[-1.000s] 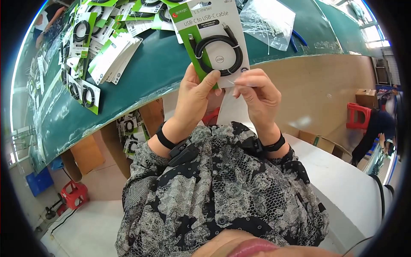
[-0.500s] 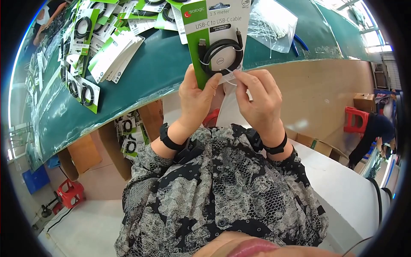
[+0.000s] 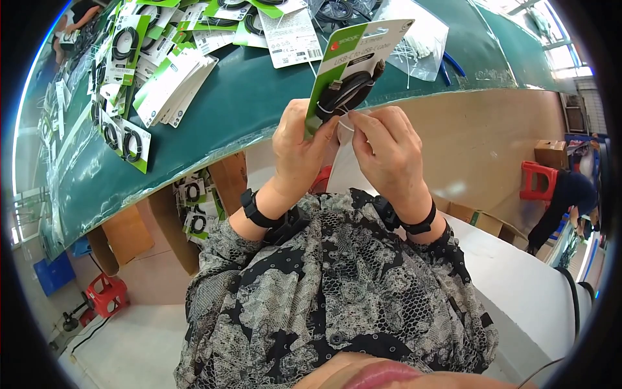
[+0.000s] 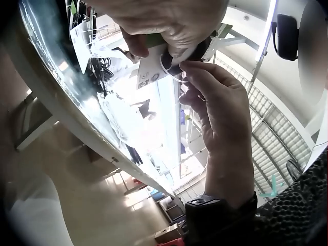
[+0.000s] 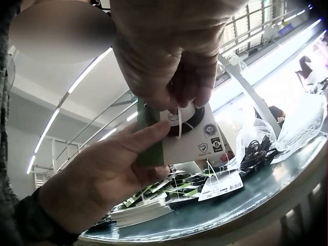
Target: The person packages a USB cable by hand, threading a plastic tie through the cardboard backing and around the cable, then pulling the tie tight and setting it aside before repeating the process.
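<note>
The left hand (image 3: 298,154) grips the lower edge of a green and white cable card (image 3: 363,45), its thumb on the front. A coiled black cable (image 3: 350,91) is fastened to the card, which is tilted with its face turned to the right. The right hand (image 3: 391,150) pinches a thin white tie (image 3: 346,124) at the bottom of the coil. In the right wrist view the tie (image 5: 179,123) crosses the coil, with the right fingers above it and the left thumb beside it on the card (image 5: 192,146).
Many carded cables (image 3: 123,48) and a stack of cards (image 3: 170,87) lie on the green table (image 3: 214,123). A bag of white ties (image 3: 421,39) and a blue-handled tool (image 3: 453,65) are at its right. Bagged black cables lie behind the held card. Another person (image 3: 573,194) bends over at the far right.
The card has swung from facing the head camera to a slant, its top moving right and down. The right fingers have stayed at the tie, now close to the left thumb.
</note>
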The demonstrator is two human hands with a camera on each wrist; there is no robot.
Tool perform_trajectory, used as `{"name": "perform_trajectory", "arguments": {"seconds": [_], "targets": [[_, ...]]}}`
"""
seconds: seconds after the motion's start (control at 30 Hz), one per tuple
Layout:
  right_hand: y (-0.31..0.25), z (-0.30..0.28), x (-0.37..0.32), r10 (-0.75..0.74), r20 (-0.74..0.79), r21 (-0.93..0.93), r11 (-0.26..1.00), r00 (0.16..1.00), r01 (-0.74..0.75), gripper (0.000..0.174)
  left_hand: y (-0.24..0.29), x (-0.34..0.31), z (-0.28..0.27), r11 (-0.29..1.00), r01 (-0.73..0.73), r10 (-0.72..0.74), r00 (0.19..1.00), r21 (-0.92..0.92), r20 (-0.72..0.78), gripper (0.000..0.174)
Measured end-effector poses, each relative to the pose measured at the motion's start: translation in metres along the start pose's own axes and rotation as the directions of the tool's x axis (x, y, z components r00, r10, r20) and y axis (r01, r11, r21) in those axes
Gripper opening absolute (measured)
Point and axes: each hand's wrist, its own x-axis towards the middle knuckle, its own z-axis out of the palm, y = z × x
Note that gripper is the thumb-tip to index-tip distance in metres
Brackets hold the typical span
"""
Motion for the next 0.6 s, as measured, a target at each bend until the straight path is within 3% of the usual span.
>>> {"name": "perform_trajectory", "arguments": {"seconds": [0.17, 0.6], "targets": [[-0.0005, -0.0009, -0.0001, 0.010, 0.020, 0.001, 1.000, 1.000, -0.010, 0.023, 0.0012, 0.0019, 0.0000, 0.989, -0.122, 0.122, 0.992, 0.088, 0.001, 0.025], [-0.0004, 0.0004, 0.0005, 0.049, 0.065, -0.005, 0.999, 0.997, -0.048, 0.019, -0.0044, -0.0020, 0.0006, 0.997, -0.049, 0.049, 0.999, 0.063, 0.001, 0.026]]}}
